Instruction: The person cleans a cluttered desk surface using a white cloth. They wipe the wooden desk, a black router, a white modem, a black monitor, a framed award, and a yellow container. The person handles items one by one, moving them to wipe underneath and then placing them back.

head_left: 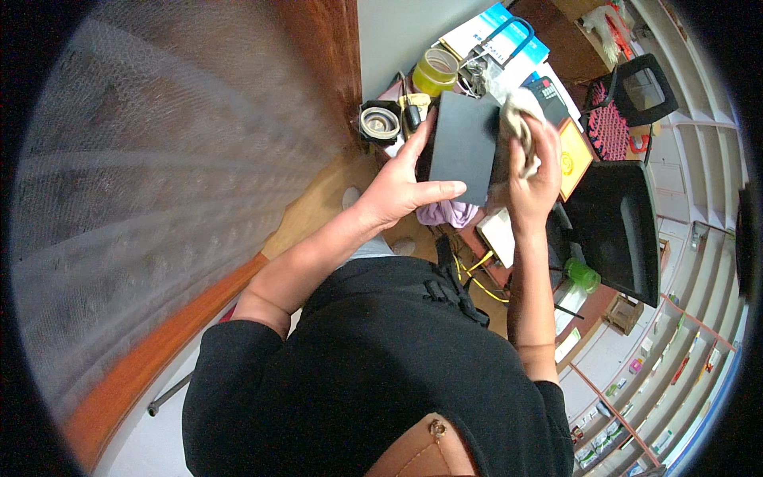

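Note:
A flat, dark rectangular box or panel (464,149) is held up before me. My left hand (402,185) grips it at its left side, the thumb lying across its lower face and the fingers reaching behind its edge. Just off its right edge, my right hand (533,173) clutches a crumpled whitish cloth (523,119), slightly blurred. Behind the panel hang the folds of a lilac cloth (448,213). A roll of yellow-green tape (436,70) stands above the panel, with a black computer mouse or similar small device (412,117) near my left fingertips.
A cluttered desk carries a blue-handled U-lock (517,27), a telephone (547,98), a yellow card (573,160) and a white router (498,235) with yellow cables. At right stand a black monitor (620,226) and a green cup (583,275). Shelves curve beyond; a mesh curtain (179,179) hangs left.

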A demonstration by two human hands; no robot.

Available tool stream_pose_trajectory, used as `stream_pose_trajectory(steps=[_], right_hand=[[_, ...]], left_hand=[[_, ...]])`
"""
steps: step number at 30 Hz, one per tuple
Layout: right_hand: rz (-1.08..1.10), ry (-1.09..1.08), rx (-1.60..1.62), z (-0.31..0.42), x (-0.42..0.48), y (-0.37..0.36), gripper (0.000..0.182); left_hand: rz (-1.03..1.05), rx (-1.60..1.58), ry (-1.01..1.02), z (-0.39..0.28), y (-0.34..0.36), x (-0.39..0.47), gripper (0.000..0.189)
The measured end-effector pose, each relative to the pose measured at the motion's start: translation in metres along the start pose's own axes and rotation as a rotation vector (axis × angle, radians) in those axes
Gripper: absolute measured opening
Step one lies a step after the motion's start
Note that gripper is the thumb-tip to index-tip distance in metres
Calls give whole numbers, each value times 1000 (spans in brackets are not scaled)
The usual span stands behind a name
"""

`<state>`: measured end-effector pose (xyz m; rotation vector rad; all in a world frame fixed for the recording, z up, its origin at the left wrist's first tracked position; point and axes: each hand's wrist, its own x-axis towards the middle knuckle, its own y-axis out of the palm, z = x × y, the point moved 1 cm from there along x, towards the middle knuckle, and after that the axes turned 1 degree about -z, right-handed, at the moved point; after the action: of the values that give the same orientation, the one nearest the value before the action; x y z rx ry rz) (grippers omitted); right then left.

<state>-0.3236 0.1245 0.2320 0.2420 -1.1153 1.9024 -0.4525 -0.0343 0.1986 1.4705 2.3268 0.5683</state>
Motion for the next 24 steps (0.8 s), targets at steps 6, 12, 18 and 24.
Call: stream_pose_trajectory(steps=[6,12,18,24], right_hand=[[360,-387,-114,47,7,2,35],[379,-412,-94,37,13,7,33],[293,-345,-76,40,13,12,36],[439,288,336,11,-36,-32,31]], left_hand=[[-91,178,22,22,-22,12,115],[-68,392,47,28,-24,11,115],[-85,269,27,29,-21,11,114],[-134,-1,-65,0,-26,10,98]])
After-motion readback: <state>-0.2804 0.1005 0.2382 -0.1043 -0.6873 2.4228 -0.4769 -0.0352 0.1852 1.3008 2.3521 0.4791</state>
